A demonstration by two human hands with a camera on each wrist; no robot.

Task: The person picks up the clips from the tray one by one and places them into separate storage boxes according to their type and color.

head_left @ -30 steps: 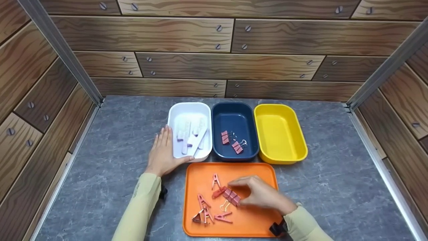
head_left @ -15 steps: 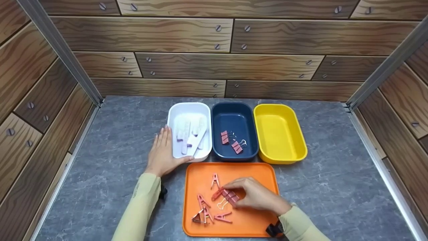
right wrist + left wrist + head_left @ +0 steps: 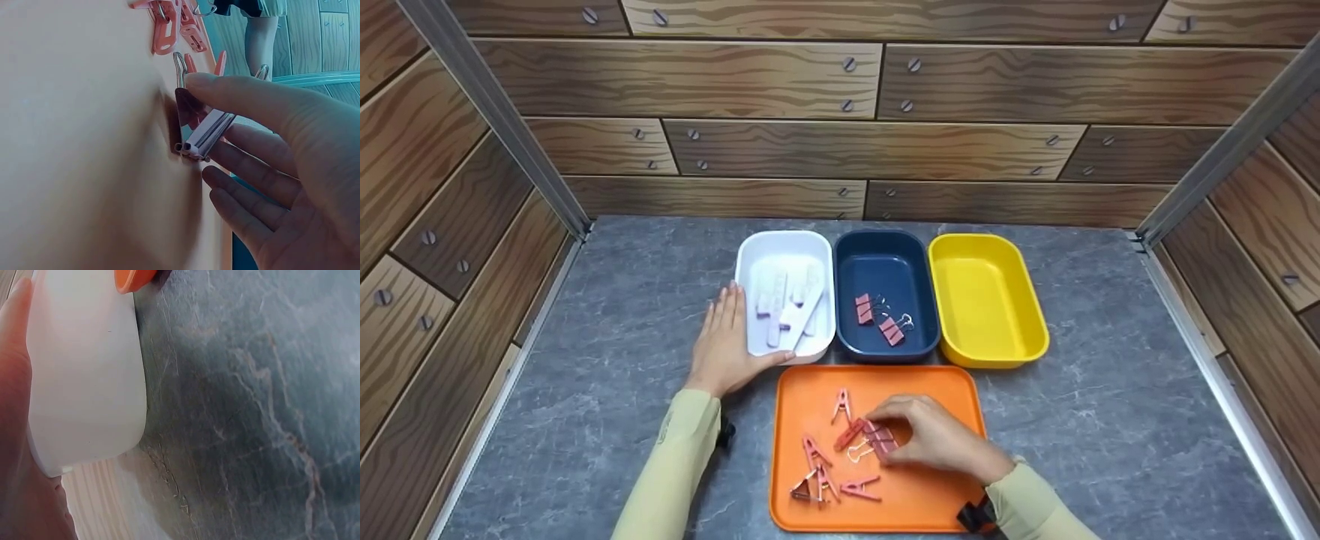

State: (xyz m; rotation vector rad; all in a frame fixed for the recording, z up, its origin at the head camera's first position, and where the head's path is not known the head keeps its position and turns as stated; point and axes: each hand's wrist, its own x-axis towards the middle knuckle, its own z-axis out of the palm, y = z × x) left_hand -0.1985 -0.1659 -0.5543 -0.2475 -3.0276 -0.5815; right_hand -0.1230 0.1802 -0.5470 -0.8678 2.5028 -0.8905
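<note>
My right hand (image 3: 941, 439) pinches a pink binder clip (image 3: 881, 439) between thumb and fingers, low over the orange tray (image 3: 930, 510). The right wrist view shows this binder clip (image 3: 205, 132) side-on, with its wire handles up and the thumb against it. A red clothespin (image 3: 850, 434) lies right beside it. Several pink clothespins (image 3: 860, 487) and another binder clip (image 3: 802, 489) lie on the tray's left half. My left hand (image 3: 726, 345) rests along the left side of the white bin (image 3: 746, 247), fingers straight, thumb at its front corner.
White pieces (image 3: 799, 311), some long and flat, lie in the white bin. Next to it stands a dark blue bin (image 3: 885, 262) with two pink binder clips (image 3: 894, 328), then a yellow bin (image 3: 986, 300). Wood-patterned walls (image 3: 877, 150) enclose the grey marbled table (image 3: 1125, 390).
My right hand has shifted slightly left over the tray, and the binder clip has turned a little in its fingers. The left hand has stayed in place.
</note>
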